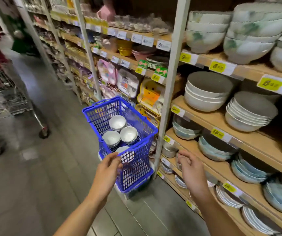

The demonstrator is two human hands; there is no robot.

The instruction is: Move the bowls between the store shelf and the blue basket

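Observation:
A blue basket (137, 120) stands on the floor beside the store shelf (210, 116). Inside it sit small white bowls in stacks: one at the back (117, 122), two in the middle (128, 134) (111, 138), and one at the near wall (125, 155). My left hand (109, 169) is at the basket's near rim, fingers loosely curled and apart, holding nothing. My right hand (190, 165) hovers in front of a low shelf board, fingers spread and empty, close to small stacked bowls (168, 151) there.
Larger bowls in stacks (205, 94) fill the shelves on the right, with yellow price tags (216, 66) on the edges. A white upright post (169, 92) separates the shelf bays. At left, a person with a metal shopping cart (9, 97) stands in the aisle.

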